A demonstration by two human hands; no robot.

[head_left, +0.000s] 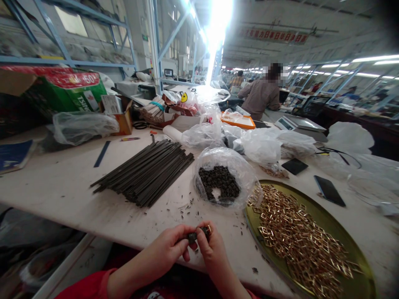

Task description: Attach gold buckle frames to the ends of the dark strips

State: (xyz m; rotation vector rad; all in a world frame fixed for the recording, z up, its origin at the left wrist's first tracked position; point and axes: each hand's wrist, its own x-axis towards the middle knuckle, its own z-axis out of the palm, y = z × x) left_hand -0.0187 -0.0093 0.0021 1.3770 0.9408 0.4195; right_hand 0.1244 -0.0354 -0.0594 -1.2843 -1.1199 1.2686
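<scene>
At the table's near edge my hands meet with their fingers closed. My left hand (173, 245) pinches a small dark strip piece (192, 237), partly covered by the fingers. My right hand (213, 249) grips the other end of the dark piece, and a small gold buckle (209, 228) shows at its fingertips. Beyond my hands, a clear plastic bag (246, 176) lies open with many small dark loops (220, 182) in it. To the right, a round gold-coloured tray (369, 276) holds a heap of gold rectangular buckles (296, 236). A pile of long dark strips (146, 170) lies at the left.
Small dark scraps (182, 211) litter the table (62, 182). A phone (329, 190) and a flat black square (294, 166) lie right. Several plastic bags (262, 143), a scale (299, 124) and a green box (84, 91) stand farther back. A person (260, 97) is in the background.
</scene>
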